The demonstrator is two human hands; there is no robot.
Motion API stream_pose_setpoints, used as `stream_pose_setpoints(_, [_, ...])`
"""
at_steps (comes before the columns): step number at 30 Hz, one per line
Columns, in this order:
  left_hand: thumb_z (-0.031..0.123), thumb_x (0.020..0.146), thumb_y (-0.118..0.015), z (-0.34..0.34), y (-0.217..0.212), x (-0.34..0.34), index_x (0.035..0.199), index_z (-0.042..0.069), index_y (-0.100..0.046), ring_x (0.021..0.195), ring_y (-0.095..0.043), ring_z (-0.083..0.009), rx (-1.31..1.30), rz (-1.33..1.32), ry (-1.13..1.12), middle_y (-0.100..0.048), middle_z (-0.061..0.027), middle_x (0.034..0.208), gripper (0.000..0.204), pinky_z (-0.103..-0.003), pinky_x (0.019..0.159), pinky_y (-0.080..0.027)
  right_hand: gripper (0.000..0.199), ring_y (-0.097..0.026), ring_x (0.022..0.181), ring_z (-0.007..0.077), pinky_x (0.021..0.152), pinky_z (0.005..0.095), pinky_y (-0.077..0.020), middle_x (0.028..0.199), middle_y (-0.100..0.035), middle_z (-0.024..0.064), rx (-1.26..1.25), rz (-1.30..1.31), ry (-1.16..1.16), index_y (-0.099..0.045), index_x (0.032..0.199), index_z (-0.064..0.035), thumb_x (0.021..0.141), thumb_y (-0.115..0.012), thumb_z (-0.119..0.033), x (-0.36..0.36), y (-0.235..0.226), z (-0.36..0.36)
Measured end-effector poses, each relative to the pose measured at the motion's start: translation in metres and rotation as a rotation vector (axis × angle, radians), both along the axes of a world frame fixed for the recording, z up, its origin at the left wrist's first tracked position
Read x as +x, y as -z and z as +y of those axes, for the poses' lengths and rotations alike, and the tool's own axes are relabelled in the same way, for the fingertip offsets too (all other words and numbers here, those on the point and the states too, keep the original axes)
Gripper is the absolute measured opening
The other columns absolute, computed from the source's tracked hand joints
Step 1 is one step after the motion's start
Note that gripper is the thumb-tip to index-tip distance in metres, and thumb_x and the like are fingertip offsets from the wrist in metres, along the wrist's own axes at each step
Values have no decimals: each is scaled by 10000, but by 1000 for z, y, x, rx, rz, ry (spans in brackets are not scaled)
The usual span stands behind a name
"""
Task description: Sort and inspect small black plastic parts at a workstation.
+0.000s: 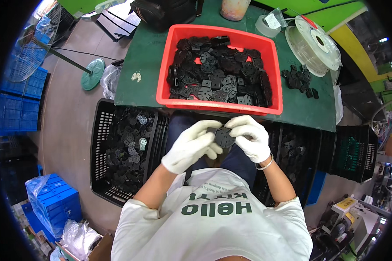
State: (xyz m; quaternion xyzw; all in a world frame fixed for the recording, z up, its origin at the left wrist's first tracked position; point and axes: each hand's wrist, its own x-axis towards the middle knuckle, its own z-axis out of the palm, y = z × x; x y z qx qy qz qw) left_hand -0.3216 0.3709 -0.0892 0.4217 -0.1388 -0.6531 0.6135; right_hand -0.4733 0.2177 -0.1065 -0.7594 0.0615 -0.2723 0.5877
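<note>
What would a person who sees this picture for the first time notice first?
First, the red bin full of black plastic parts, on the green table at top centre. Just below it, the white-gloved left hand and right hand together hold one black part. A black crate with more parts stands at the person's left.

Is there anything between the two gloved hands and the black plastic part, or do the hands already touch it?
Nothing visible stands between them. The left hand and the right hand, both in white gloves, already hold the flat black plastic part between their fingertips, above the person's lap and in front of the red plastic bin.
</note>
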Motion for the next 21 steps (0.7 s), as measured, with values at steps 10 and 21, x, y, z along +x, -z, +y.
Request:
stream_pose_setpoints(10, [49,834,-615,18,46,1,1155,8,-498,814,-649,-269,44,51,-432,-595,-150,1041,344,-337,673,-548,136,-619,791,230,725,304,-487,885,-633,109,-313,168,379,-635,940,-12,814,-585,-13,12,-4,-46])
stream_pose_setpoints(21, [112,848,-622,155,163,88,1254,1,-453,981,-570,-235,555,-272,-979,-546,-151,1146,453,-352,824,-493,510,-544,1018,327,878,408,-458,1086,-567,143,-942,755,340,-542,1179,-120,743,-674,-350,74,11,-145])
